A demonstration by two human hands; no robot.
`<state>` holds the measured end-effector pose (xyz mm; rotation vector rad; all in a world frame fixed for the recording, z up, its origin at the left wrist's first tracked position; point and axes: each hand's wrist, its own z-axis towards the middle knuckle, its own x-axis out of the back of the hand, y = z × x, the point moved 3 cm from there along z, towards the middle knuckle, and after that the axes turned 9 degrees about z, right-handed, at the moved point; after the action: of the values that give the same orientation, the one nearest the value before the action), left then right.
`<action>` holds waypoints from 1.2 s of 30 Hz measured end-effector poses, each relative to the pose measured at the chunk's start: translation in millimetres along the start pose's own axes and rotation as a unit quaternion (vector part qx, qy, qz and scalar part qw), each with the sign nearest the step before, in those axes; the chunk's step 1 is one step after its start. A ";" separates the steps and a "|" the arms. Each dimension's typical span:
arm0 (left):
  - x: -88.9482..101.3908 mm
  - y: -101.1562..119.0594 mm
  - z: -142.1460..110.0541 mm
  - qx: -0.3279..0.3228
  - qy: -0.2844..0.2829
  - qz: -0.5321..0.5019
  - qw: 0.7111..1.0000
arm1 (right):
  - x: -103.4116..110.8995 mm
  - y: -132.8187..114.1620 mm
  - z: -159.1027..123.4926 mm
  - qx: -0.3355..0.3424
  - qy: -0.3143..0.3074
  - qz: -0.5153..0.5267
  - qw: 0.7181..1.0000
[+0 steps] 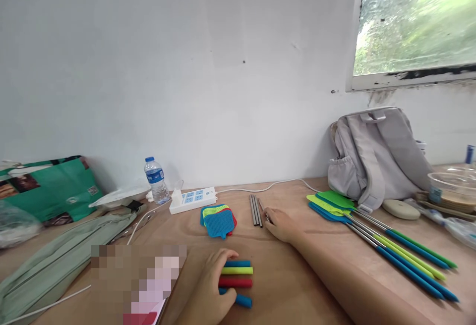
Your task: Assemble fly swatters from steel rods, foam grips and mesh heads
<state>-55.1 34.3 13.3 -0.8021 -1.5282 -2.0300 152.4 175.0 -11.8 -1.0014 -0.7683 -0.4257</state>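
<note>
My left hand (213, 285) arches over several coloured handle tubes, its thumb and forefinger apart. From far to near lie a blue tube (240, 263), a yellow-green tube (241, 270), a red tube (238, 282) and a tilted blue tube (243, 301), by the thumb. Farther off, the closed fingers of my right hand (277, 222) are on a thin metal rod (261, 205), partly hidden by them. Beside it, several metal rods (255, 211) lie parallel. To their left is a pile of mesh fly swatter heads (220, 223), the blue one on top.
Assembled fly swatters (386, 243) lie at right, before a grey backpack (372, 151) and a beige oval case (400, 209). A power strip (193, 199) and water bottle (155, 179) stand near the wall. A grey-green bag (70, 260) and green bag (63, 191) are at left.
</note>
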 end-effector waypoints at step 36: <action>-3.0 -5.7 6.4 -0.055 0.004 0.130 0.990 | 13.9 -10.9 -30.1 0.086 -0.004 -0.050 0.995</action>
<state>-55.8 42.1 8.6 -0.9805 -1.2439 -1.9321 166.0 143.7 -4.5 -0.8062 -0.8505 -0.4327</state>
